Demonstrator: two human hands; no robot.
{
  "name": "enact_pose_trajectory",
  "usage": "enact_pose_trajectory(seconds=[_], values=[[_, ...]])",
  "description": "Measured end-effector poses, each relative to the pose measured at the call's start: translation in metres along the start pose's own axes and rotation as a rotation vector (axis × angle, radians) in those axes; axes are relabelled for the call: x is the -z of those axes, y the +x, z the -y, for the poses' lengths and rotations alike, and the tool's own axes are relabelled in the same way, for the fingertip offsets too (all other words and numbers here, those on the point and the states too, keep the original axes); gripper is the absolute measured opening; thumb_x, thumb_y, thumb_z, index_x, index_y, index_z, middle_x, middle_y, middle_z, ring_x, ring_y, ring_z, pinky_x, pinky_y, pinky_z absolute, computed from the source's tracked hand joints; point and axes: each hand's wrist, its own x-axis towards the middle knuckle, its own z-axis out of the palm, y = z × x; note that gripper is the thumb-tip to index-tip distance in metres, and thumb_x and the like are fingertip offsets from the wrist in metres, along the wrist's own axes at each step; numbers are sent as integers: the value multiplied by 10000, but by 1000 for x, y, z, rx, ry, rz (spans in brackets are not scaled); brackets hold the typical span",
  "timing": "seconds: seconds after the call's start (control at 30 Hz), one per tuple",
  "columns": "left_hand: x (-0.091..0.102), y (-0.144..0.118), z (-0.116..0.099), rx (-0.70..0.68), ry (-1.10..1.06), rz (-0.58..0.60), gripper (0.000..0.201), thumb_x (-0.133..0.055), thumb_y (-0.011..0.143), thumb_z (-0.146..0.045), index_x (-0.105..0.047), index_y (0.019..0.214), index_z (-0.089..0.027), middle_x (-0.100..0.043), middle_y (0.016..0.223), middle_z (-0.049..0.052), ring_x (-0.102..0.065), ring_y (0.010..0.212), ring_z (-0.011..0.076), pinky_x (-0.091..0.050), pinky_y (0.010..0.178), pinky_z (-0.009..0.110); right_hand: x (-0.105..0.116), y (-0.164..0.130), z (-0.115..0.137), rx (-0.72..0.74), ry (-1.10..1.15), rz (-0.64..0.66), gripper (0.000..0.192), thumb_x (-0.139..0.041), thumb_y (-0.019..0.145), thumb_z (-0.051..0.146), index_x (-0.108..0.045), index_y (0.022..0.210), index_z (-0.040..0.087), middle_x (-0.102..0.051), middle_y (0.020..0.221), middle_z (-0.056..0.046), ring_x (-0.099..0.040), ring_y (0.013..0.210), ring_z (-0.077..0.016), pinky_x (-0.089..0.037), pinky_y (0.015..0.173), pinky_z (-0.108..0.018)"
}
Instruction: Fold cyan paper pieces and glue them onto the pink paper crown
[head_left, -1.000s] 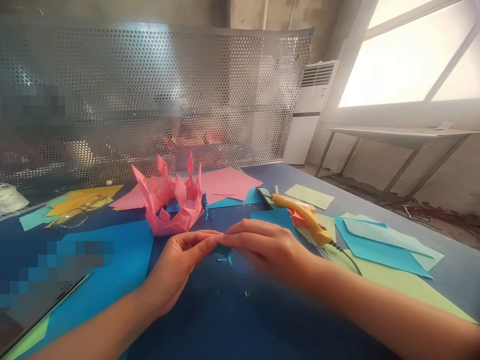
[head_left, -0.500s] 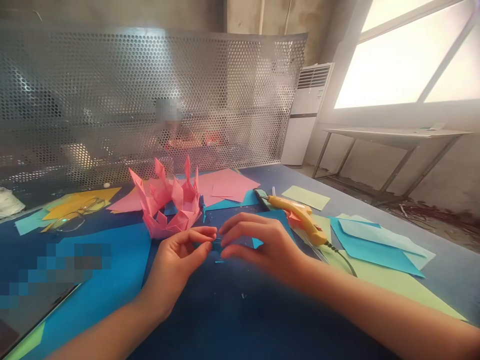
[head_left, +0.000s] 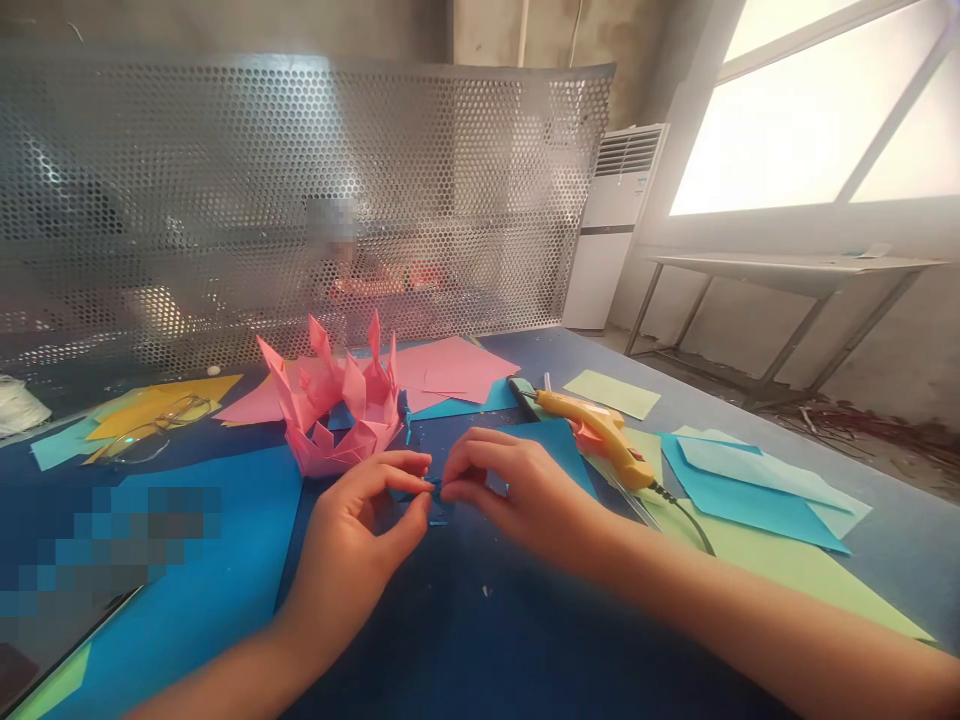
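Observation:
My left hand (head_left: 349,535) is over the dark blue table, its thumb and fingertips curled together in a loose pinch. Facing it, my right hand (head_left: 529,490) has its thumb and index finger pressed together. The two sets of fingertips almost meet. Whatever is between them is too small to make out. Small blue paper scraps (head_left: 438,522) lie just below the fingertips. Right behind my left hand stands a pink folded-paper crown (head_left: 341,455) with pointed petals. A yellow glue gun (head_left: 600,425) rests beyond my right hand, its cord trailing toward my forearm.
Blue paper (head_left: 217,570) lies at left under a partly blurred dark device. Pink sheets (head_left: 469,362) sit behind the crown, and glasses (head_left: 161,420) rest on yellow paper. Light blue (head_left: 757,500) and green sheets (head_left: 810,585) spread to the right. A perforated metal screen (head_left: 420,200) borders the table.
My right hand's fingers have come together from a spread pose into a pinch. My left hand's thumb has dropped slightly away from its index finger. The crown and glue gun have not moved.

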Motion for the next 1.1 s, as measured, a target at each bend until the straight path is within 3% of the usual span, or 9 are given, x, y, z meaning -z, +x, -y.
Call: enact_pose_trajectory(seconds=[0.23, 0.3, 0.37, 0.43, 0.5, 0.7, 0.87, 1.0, 1.1], values=[[1, 1, 3, 2, 136, -8, 134, -659, 777, -359, -680, 717, -241, -653, 975, 18, -591, 962, 186, -426, 846, 277, -2, -1, -2, 40, -104, -45, 89, -601, 852, 143, -597, 767, 169, -582, 756, -12, -546, 648, -112, -461, 603, -225], [2, 3, 5, 46, 100, -19, 187, -661, 772, -405, -678, 701, -233, -631, 953, 17, -577, 922, 179, -423, 781, 260, -2, -2, -1, 73, -107, -64, 57, -633, 848, 220, -608, 828, 173, -584, 789, -20, -554, 664, -116, -477, 611, -232], [4, 5, 7, 106, 36, -41, 219, -679, 747, -442, -684, 711, -227, -600, 944, 11, -560, 872, 166, -412, 714, 241, -3, -3, -1, 115, -107, -65, 163, -685, 810, 290, -612, 910, 184, -589, 847, -30, -571, 708, -130, -500, 639, -251], [4, 7, 7, 168, -44, -52, 233, -699, 720, -452, -683, 714, -220, -569, 935, 0, -543, 827, 149, -402, 670, 224, -4, -4, -1, 150, -107, -45, 212, -704, 791, 285, -616, 958, 192, -586, 910, -45, -587, 765, -145, -522, 681, -274], [4, 7, 6, 208, -114, -47, 245, -706, 708, -446, -659, 677, -208, -543, 890, -9, -528, 784, 137, -398, 644, 211, -6, -5, -2, 180, -93, -54, 130, -661, 824, 234, -631, 943, 192, -575, 921, -51, -593, 775, -140, -534, 694, -273], [2, 8, 3, 224, -190, -35, 278, -693, 715, -467, -624, 673, -201, -519, 815, -27, -490, 707, 113, -389, 630, 200, -8, -5, -5, 208, -6, -151, 88, -591, 871, 185, -661, 925, 181, -578, 849, -39, -585, 649, -97, -542, 623, -235], [2, 8, 4, 231, -227, 3, 278, -696, 719, -467, -645, 688, -196, -522, 831, -23, -480, 732, 112, -372, 640, 201, -8, -5, -3, 234, 20, -153, 249, -713, 776, 191, -664, 1019, 174, -598, 931, -62, -621, 791, -136, -556, 727, -265], [2, 8, 4, 230, -246, -2, 261, -712, 708, -463, -659, 674, -210, -509, 827, -32, -466, 731, 102, -362, 641, 199, -9, -4, -2, 249, 35, -232, 107, -669, 800, 120, -691, 895, 164, -605, 913, -60, -622, 831, -133, -543, 756, -256], [3, 7, 6, 193, -239, -13, 220, -728, 699, -444, -680, 680, -230, -503, 808, -38, -463, 737, 106, -364, 654, 207, -9, -3, 2, 170, 107, -264, 54, -662, 798, 118, -685, 807, 166, -605, 871, -43, -616, 776, -125, -538, 709, -250]])
